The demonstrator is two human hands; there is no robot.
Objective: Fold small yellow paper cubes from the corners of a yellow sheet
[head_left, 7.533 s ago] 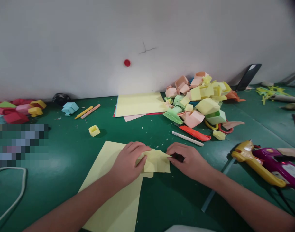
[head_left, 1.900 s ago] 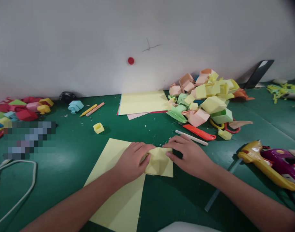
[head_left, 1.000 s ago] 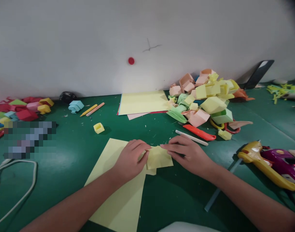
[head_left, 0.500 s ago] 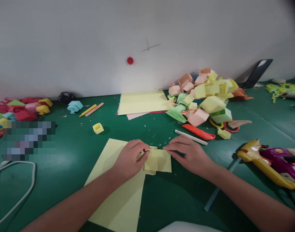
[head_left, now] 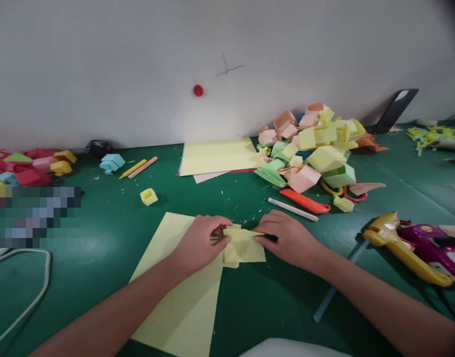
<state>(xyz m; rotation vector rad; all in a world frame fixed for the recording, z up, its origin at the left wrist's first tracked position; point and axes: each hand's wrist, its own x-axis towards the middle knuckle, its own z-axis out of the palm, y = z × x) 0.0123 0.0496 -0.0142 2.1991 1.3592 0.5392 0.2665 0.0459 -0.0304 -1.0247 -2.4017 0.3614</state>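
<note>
A small piece of pale yellow paper (head_left: pixel 244 248) is held up between my two hands, its top edge bent. My left hand (head_left: pixel 203 243) pinches its left end between thumb and fingers. At the other end, the thumb and fingers of my right hand (head_left: pixel 287 240) close on the upper right corner. Another yellow paper piece (head_left: pixel 231 265) pokes out beneath it, mostly covered. Under my left hand and forearm lies a large yellow sheet (head_left: pixel 182 307) on the green table. A little yellow paper box (head_left: pixel 149 197) sits beyond my left hand.
A heap of folded paper pieces (head_left: pixel 309 148) stands at the back right, near a red cutter (head_left: pixel 305 200) and a white stick (head_left: pixel 293 209). A glue gun (head_left: pixel 406 248) lies right. Paper sheets (head_left: pixel 220 156) rest by the wall. A white cable (head_left: pixel 46 277) curves at left.
My right thumb and fingers have closed onto the small paper's upper right corner, and its top edge now bends. The whole view has shifted slightly.
</note>
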